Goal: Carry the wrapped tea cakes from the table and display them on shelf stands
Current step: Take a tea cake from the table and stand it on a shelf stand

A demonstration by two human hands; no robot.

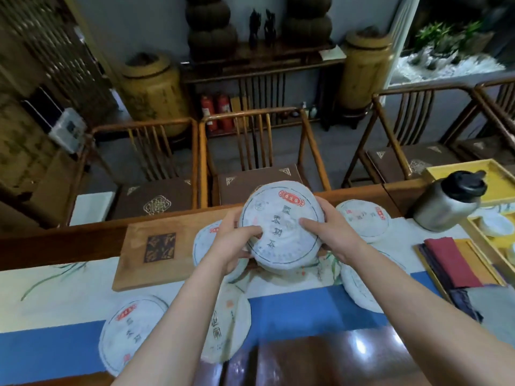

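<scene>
A stack of round tea cakes in white paper with a red label is lifted above the table. My left hand grips its left edge, thumb on the top face. My right hand grips its right edge, thumb also on top. Several more wrapped tea cakes lie flat on the table: one at the near left, one under my left forearm, one behind my left hand, one at the far right, and one beneath my right forearm. No shelf stand is visible.
A wooden tray lies left of the cakes on a blue and white runner. A steel thermos, yellow trays and folded cloths crowd the right. Wooden chairs stand behind the table.
</scene>
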